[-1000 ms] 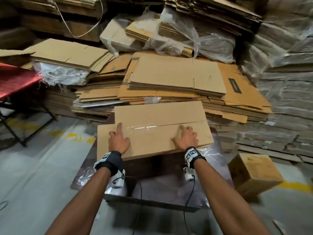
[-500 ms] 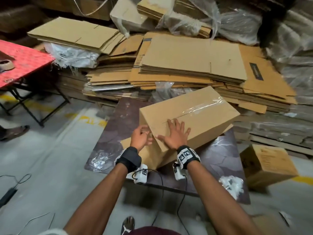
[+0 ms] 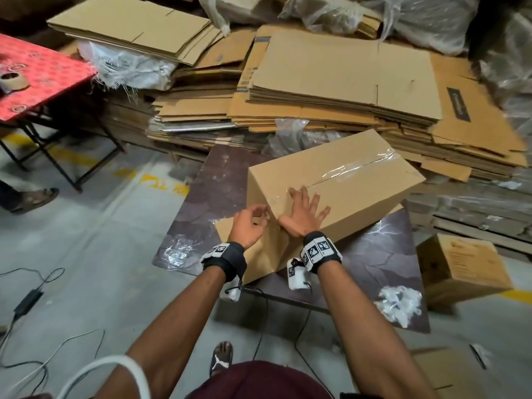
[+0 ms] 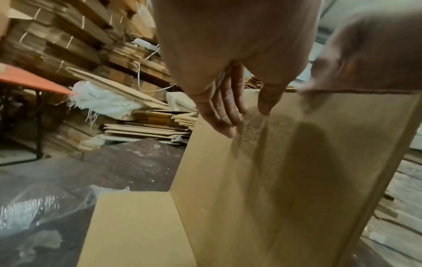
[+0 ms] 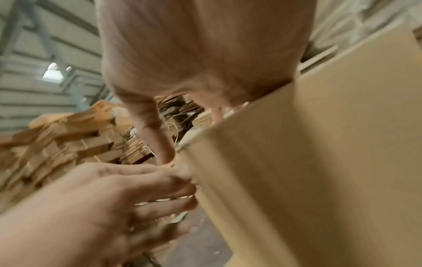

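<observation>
While our right hand (image 3: 302,216) lies flat on top of the cardboard box (image 3: 354,194) at its near end, fingers straight and spread, it grasps nothing; palm sits right at the near end of the clear tape (image 3: 362,168) running along the top seam; our left hand (image 3: 248,228) is just beside it at the box's near corner, fingers loosely bent; the right wrist view shows its fingertips touching the corner edge; we see nothing pinched, so that hand is released too; box rests on the dark marbled board (image 3: 213,182), skewed to the board's edges, far end toward the stacks of flat cardboard (image 3: 339,76); one loose flap (image 4: 132,227) lies flat on the board below our left hand; crumpled plastic wrap (image 3: 175,251) at the board's left corner; red table (image 3: 49,70) with a tape roll (image 3: 13,80) far left; smaller box (image 3: 460,263) on the floor at right, well apart.
</observation>
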A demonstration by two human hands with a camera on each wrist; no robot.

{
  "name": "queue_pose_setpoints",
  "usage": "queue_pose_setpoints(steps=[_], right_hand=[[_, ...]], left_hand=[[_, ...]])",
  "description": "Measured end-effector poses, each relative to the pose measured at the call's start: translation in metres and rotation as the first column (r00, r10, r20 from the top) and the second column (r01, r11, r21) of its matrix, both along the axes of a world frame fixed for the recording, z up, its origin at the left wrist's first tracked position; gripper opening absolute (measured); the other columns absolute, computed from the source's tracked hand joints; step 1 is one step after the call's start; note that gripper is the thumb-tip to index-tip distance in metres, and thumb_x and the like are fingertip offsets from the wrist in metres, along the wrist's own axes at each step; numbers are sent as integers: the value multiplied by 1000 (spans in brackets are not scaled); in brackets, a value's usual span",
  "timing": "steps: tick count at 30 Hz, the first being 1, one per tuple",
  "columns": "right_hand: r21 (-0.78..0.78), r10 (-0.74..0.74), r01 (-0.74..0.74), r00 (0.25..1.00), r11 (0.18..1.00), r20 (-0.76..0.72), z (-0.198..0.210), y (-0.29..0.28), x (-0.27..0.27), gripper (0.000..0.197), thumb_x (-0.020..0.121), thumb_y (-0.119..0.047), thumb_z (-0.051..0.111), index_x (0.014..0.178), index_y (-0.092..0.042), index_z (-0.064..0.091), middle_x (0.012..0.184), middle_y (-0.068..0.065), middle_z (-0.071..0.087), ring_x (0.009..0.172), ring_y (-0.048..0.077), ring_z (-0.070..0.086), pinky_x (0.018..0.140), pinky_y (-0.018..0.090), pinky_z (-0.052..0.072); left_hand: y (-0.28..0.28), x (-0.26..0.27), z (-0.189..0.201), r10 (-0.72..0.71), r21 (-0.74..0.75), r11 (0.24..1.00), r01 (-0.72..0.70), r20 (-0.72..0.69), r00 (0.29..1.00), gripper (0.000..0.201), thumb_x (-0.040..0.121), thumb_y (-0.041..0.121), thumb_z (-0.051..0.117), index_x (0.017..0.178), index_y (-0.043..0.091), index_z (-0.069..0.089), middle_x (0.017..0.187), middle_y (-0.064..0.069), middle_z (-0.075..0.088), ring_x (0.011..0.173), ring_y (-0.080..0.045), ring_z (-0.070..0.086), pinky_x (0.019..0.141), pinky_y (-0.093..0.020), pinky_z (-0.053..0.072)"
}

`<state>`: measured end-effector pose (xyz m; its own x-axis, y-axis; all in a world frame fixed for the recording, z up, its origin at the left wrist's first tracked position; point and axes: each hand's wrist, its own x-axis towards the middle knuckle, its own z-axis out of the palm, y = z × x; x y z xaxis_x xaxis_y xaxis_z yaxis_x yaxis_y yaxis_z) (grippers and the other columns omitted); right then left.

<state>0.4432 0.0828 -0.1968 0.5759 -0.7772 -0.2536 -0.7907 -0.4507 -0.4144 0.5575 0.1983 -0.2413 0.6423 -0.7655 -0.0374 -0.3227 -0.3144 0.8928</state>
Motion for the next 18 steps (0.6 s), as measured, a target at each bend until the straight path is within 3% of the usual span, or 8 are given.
queue_pose_setpoints(steps=[4,7,12,15,18], right_hand=[[61,-215,207,955,976,206,-4,10,15,81,82,-64,50,156,-35,32,172,-8,1,157,28,-13,118,63,-20],[-22,-217,226,956,974,196,-12,12,16,69,94,-69,39,153,-34,35,172,-7,6,158,28,-9,119,63,-18],[-37,-229,243,949,969,215,-14,14,15,61,101,-65,30,152,-33,39,172,-6,9,158,27,-8,120,63,-17],[-40,-240,254,946,966,218,-15,14,16,60,102,-65,28,152,-34,39,172,-7,10,158,26,-8,120,62,-16],[-34,-246,258,947,966,208,-14,15,17,61,102,-64,27,153,-33,38,172,-6,9,158,25,-8,120,61,-17]], left_hand=[[-5,-2,0,1,37,999,-3,51,999,36,95,21,65,129,12,69,121,-6,72,116,-16,64,100,-32,54],[-7,-3,-1,-2,44,999,-4,133,991,36,92,22,65,127,13,69,120,-8,73,111,-22,65,98,-37,55],[-6,-5,-7,26,24,999,-29,116,993,43,79,33,73,120,20,72,110,-2,76,102,-20,69,95,-38,55],[-4,-5,-12,0,27,1000,-4,147,989,49,76,44,67,122,25,70,112,2,75,104,-23,69,96,-39,54],[-9,-2,-16,17,19,1000,-20,144,989,47,76,43,64,118,23,72,110,0,76,105,-26,69,96,-40,54]])
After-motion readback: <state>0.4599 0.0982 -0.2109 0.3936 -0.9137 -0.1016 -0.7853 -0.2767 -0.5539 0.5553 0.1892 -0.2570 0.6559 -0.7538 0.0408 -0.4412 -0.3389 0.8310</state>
